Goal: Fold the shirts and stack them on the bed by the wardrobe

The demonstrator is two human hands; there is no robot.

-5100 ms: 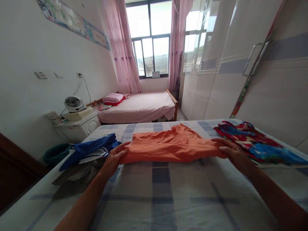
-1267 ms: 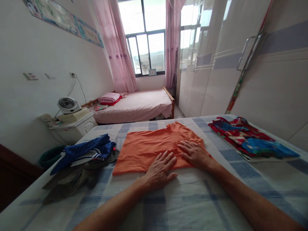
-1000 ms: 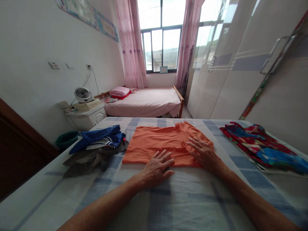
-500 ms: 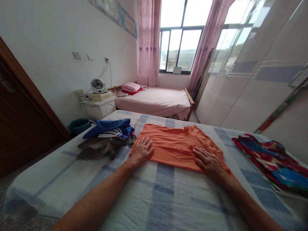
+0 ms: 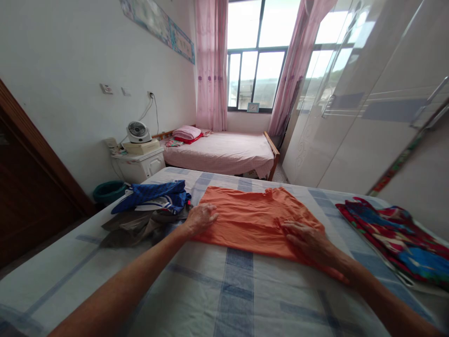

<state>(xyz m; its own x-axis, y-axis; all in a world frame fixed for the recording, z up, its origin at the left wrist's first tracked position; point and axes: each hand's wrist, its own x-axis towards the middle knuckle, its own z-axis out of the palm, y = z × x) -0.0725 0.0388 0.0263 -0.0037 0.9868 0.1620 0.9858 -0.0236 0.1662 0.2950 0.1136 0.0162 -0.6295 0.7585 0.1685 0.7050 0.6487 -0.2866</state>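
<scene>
Head view: the person's left hand (image 5: 200,218) and right hand (image 5: 310,241) are lying open, palms flat, pinning opposite ends of the folded orange cotton garment (image 5: 254,220) on the blue-checked bedsheet (image 5: 231,290), apparently pressing creases out beside the blue clothes heap (image 5: 154,196).

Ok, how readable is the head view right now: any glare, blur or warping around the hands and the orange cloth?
Head view: the window is blown out, and glare streaks the wardrobe doors. Wide-angle warping bends walls and forearms near the edges. The orange cloth, left hand and right hand are evenly lit and fairly sharp, the poster soft.
</scene>
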